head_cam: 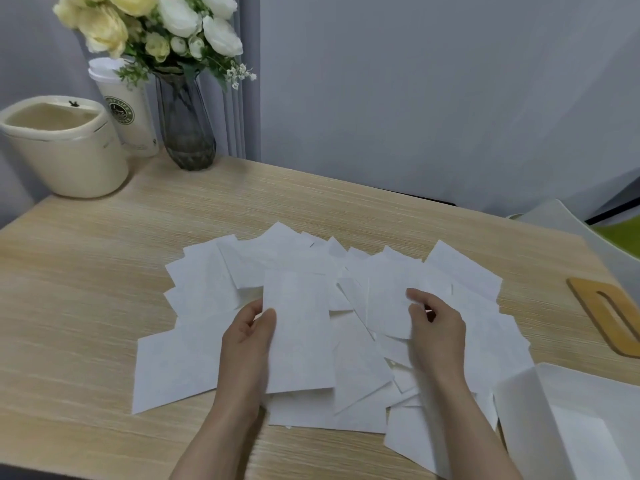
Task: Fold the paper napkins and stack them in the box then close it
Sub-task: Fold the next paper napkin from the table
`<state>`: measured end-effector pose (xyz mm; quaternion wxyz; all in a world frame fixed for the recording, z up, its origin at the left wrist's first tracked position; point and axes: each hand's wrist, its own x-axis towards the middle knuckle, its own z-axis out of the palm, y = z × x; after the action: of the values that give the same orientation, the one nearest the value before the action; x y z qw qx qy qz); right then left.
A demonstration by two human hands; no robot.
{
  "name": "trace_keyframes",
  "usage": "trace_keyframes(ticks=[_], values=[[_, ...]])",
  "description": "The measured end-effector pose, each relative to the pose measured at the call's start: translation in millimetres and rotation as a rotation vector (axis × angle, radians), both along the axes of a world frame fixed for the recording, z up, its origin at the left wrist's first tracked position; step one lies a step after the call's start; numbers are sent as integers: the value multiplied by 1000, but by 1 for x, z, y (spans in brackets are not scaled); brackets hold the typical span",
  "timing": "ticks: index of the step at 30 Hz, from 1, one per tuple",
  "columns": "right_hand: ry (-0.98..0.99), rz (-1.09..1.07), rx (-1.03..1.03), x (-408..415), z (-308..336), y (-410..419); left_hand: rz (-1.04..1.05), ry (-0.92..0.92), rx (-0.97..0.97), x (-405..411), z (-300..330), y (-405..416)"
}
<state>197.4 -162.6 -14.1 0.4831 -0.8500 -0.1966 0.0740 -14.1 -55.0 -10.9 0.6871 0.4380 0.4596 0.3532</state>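
Two bare hands, left [247, 336] and right [437, 329], each with its bare forearm reaching in from the lower edge, no sleeve, glove, ring, watch or bracelet visible on either, fingernails short and unpainted.

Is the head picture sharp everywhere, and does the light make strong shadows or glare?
Head view: soft, even light, only faint shadows under the napkins; no glare on the table; right hand slightly blurred; edges bend from the wide lens, the box stretched at the corner.
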Motion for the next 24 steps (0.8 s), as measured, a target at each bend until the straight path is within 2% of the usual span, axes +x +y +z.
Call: trace_keyframes(ticks=[6,12,18,24], values=[[56,59,193,-12,27,-6,-7,-12,-6,2,0,-2],[274,257,361,-51,47,-5,-11,-21,-8,6,3,-5],[373,441,369,-91,36,2,21,-34,-37,7,3,-7],[364,480,365,-101,31,4,45,-86,-61,7,6,-7]])
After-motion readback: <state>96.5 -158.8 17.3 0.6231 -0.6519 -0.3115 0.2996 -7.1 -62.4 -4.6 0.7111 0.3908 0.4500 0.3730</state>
